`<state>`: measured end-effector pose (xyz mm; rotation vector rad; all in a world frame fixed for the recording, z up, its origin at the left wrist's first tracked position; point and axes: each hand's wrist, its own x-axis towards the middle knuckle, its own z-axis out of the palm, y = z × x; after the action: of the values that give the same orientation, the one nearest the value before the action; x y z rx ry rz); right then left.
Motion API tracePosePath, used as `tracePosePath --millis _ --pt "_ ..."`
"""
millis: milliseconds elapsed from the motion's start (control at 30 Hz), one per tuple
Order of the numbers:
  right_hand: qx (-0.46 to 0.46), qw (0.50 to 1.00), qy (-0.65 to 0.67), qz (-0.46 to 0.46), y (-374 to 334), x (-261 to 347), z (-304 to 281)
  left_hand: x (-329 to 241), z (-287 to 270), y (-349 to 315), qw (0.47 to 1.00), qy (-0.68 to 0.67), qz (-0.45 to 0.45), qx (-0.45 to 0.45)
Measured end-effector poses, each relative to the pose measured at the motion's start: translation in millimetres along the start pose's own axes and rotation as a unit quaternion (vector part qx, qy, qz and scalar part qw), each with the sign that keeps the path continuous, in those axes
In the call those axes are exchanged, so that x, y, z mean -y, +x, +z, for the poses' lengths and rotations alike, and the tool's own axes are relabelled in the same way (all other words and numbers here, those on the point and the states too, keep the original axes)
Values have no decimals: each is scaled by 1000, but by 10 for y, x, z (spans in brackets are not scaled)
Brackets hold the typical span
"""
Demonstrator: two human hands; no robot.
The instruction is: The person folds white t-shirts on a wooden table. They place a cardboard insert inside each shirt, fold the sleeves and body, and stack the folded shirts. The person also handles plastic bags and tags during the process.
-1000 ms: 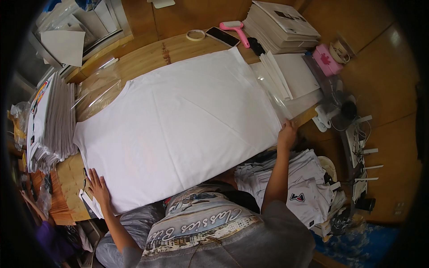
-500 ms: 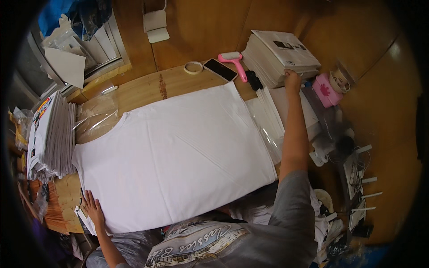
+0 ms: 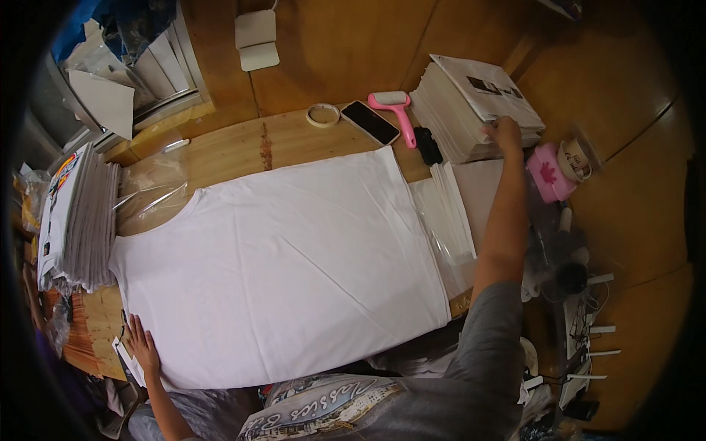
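A white garment (image 3: 294,264), which looks like a sleeveless shirt, lies spread over the wooden table, with a few creases across it. My left hand (image 3: 141,345) rests flat at its near left edge, fingers stretched out. Out to the far right reaches my right hand (image 3: 505,134), its fingers bent at the near edge of a tall stack of thin white sheets or bags (image 3: 474,103). Glossy white wrapping with dark print tops that stack. Whatever those fingers pinch is too small to make out.
Folded, bagged garments (image 3: 77,220) are piled at the left. Along the back lie a tape roll (image 3: 323,115), a phone (image 3: 370,123) and a pink lint roller (image 3: 397,114). Clear plastic bags (image 3: 445,220) lie right of the garment. A pink box (image 3: 550,173) and a cup (image 3: 573,160) stand farther right.
The view has shifted slightly. My right hand stays at the stack's near edge, its fingers now less tightly curled. My left hand still lies on the garment's edge.
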<state>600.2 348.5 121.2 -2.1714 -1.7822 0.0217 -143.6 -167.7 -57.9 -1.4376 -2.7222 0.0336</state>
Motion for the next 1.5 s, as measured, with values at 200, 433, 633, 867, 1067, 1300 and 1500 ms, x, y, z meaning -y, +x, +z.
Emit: tracePosePath --millis 200,433,633,867,1067,1300,1500 --pt "64 995 -77 -24 118 83 -102 20 -6 7 1000 18 14 -5" --pt "19 968 -226 -106 55 235 -34 6 -37 -30 1000 8 17 -16" --pt "-293 955 -20 35 88 362 -565 -56 -77 -53 1000 -10 -8 -5" --pt "-515 833 119 -166 -92 942 -1133 -219 -185 39 999 48 -21 -11" --pt "-362 716 66 -593 -2334 2585 -474 -1557 -619 -101 772 -636 -15 3" --pt "73 625 250 -736 -4394 2944 391 -2290 -859 -304 447 -861 -50 237" --pt "98 926 184 -316 -3540 2572 1274 -926 -918 -376 467 -843 -43 263"
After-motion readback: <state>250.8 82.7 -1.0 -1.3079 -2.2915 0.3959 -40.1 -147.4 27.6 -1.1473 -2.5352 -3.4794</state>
